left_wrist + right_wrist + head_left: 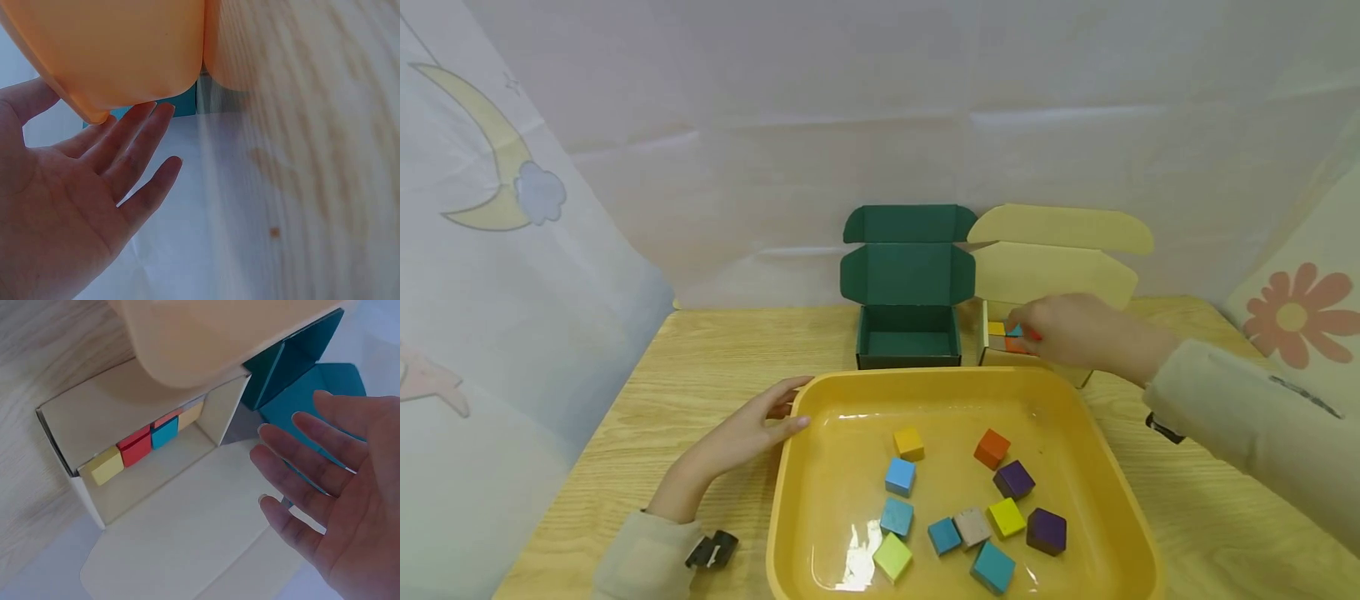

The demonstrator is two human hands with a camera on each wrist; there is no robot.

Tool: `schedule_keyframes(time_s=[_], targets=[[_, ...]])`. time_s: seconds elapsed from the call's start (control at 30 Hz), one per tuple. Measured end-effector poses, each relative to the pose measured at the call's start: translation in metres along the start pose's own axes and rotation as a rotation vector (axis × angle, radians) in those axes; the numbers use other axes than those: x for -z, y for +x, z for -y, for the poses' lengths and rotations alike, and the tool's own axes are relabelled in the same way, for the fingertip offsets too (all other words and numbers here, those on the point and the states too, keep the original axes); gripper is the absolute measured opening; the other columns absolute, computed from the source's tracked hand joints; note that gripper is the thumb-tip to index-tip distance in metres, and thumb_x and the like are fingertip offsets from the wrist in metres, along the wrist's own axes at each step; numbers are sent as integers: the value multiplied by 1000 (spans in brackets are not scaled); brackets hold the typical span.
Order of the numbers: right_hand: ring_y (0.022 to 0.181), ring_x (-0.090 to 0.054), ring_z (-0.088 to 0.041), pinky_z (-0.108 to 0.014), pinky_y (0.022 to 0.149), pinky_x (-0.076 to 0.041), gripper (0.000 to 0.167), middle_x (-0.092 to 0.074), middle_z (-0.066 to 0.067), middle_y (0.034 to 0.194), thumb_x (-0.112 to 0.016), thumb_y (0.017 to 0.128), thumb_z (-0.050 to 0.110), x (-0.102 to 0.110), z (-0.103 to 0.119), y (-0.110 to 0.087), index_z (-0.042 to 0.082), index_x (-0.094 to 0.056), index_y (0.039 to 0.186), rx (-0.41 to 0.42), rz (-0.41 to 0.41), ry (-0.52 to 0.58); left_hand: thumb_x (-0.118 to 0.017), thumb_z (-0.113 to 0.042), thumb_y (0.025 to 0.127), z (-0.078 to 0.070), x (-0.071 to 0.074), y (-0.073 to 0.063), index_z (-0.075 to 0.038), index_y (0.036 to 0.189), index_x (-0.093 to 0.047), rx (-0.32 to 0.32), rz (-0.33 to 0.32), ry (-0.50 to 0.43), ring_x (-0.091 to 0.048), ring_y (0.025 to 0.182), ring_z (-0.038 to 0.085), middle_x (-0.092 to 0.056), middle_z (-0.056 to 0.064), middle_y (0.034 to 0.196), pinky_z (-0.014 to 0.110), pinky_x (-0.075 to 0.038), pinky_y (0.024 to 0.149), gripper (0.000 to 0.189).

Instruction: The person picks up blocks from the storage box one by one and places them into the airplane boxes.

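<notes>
My left hand (737,437) rests at the left rim of a yellow tray (777,508). Its thumb lies over the rim, while the loosely straight fingers touch the outer wall. Several coloured cubes lie scattered in that tray, among them an orange cube (992,449), a purple cube (1047,532) and a light blue cube (900,477). Beyond it, my right hand (350,481) hovers by a cream-yellow box (162,500) with its fingers extended and nothing held. Inside the box sits a row of cubes, including a yellow cube (104,466), red ones and a teal cube (165,433).
A green box (910,343) with its lid raised stands left of the cream-yellow box, behind the tray. All stand on a wood-grain table (737,350). A pale cloth (760,167) hangs behind and at the sides.
</notes>
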State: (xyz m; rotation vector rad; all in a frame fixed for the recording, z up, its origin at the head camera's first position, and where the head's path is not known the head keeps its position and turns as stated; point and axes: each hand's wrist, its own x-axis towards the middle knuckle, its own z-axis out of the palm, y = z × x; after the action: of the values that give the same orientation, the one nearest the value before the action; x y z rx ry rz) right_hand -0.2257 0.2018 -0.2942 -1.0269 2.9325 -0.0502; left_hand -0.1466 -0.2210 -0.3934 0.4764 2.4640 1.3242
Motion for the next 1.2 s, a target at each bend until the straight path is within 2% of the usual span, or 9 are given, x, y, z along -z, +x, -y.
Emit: schedule_keyframes(time_s=[0.1,0.3,0.5,0.63,0.93,1.2], targets=[[62,-53,-11,-34,62,-53,14,-65,5,82,-74,90,16,-2,10,-3,10,-72,102,45,1,-7,-59,-28,102,0,0,0,-12,155,-32,-4,0,-2,-47,129,37,-47,14,145,58,-40,103,62],[73,-67,-14,-34,66,-57,18,-72,0,92,-78,86,17,-11,27,-8,11,-73,103,190,-19,-45,-59,-28,101,0,1,0,-12,155,-31,-5,2,-11,-46,130,38,-47,14,146,58,-39,103,62],[73,-66,-13,-32,67,-56,20,-70,-1,97,-79,86,18,-21,43,-11,10,-72,103,209,36,-23,-59,-27,102,1,0,1,-11,154,-32,-14,7,-25,-46,130,37,-47,15,145,57,-40,103,62],[71,-64,-14,-32,67,-56,20,-69,-1,92,-79,86,20,-26,52,-13,11,-73,103,227,54,-15,-59,-27,101,1,0,1,-11,154,-33,-28,10,-32,-48,129,36,-49,14,144,55,-42,102,61],[82,-68,-20,-38,74,-56,21,-73,-1,97,-79,85,21,-37,66,-20,11,-73,103,249,100,-49,-60,-31,101,0,0,0,-12,154,-33,-2,-5,-2,-46,129,37,-48,14,144,58,-39,103,63],[69,-59,-11,-30,67,-54,19,-63,6,83,-81,83,21,-46,68,-24,13,-72,98,313,105,-58,-60,-30,101,0,0,0,-12,154,-33,3,-8,1,-46,129,38,-49,15,143,58,-39,103,62]])
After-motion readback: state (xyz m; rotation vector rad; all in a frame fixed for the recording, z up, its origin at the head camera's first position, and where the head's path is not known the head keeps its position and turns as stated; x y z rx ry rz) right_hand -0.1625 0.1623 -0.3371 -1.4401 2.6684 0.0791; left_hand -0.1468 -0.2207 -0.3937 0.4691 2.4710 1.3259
